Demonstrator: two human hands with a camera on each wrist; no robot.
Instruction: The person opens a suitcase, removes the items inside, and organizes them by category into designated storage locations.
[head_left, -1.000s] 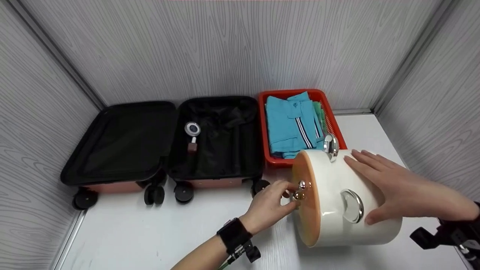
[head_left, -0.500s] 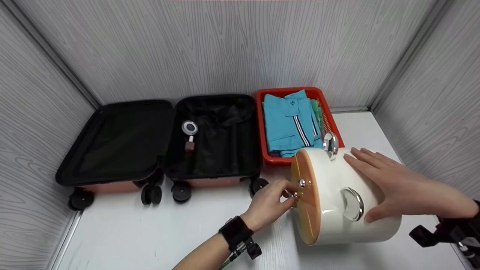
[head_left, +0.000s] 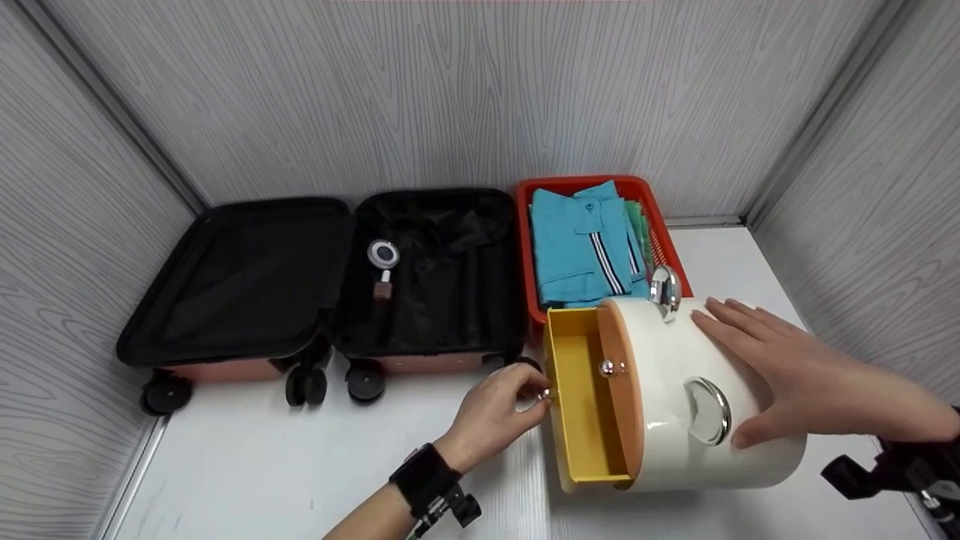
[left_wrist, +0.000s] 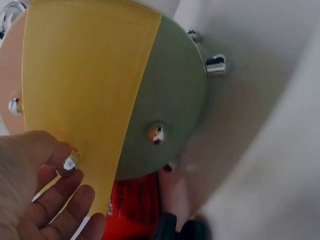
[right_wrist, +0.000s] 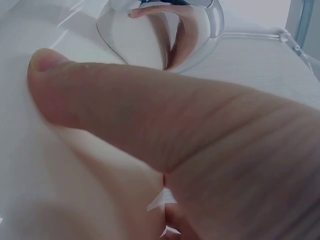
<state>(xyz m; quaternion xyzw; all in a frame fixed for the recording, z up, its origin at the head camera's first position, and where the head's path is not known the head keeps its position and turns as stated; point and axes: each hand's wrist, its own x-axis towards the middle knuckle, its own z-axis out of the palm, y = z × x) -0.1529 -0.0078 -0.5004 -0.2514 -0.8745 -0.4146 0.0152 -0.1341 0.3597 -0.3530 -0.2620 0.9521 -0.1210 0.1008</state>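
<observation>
A white drum-shaped drawer box with chrome handles stands at the right of the head view. Its yellow drawer is pulled out to the left, and the inside shows bare. My left hand pinches the drawer's small chrome knob between thumb and index finger, the other fingers loosely bent. Above that drawer is an orange drawer front with its own knob; below it a green one shows in the left wrist view. My right hand rests spread on the box's curved top, behind the chrome handle.
Left of the box lies an open suitcase with black lining. A small item with a round silver head and brown end lies in its right half. A red basket holding folded blue clothes stands behind the box.
My left hand has moved left with the knob, and the yellow drawer has slid out of the box. The right hand stays in place on top.
</observation>
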